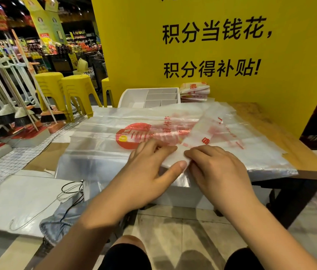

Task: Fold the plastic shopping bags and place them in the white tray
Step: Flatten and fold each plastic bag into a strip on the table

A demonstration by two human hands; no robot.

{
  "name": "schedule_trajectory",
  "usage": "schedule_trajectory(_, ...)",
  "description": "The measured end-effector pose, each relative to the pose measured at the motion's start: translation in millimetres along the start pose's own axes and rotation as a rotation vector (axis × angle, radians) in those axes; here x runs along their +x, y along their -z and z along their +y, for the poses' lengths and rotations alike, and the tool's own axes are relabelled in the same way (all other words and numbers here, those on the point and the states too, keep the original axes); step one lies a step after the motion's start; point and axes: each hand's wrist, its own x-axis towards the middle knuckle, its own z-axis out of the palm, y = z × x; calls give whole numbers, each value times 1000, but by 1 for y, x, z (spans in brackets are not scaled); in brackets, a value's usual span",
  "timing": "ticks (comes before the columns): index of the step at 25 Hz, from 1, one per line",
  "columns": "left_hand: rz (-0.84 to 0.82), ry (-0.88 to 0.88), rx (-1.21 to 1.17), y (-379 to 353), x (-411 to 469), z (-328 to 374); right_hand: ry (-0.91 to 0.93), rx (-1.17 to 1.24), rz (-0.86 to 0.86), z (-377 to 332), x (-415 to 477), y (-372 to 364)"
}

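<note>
1. The left hand [150,162] pinches the near end of the half-folded bag [210,131], fingers on top and thumb at its edge. The right hand [218,168] meets it, fingers curled onto the same end, thumb hidden. The hands are close together, probably to pin the slippery film while a crease is set.
2. That bag lies as a narrow strip running away to the right, on top of the pile of flat bags [103,137], which makes a smooth bed to work on.
3. The pile covers the wooden table [290,145] and overhangs its near edge.
4. The white tray [124,98] stands at the far edge, seemingly within reach, with finished folded bags [194,92] just beside it.
</note>
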Motion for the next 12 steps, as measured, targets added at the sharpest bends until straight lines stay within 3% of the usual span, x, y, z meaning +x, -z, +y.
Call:
schedule_trajectory(3,-1,19,5,-2,-11,-15,10,69,38,10,-13,5)
schedule_trajectory(9,-179,33,70,2,10,-37,-7,222,39,14,-30,6)
schedule_trajectory(12,-103,-69,111,3,7,-44,53,279,-9,19,-33,7)
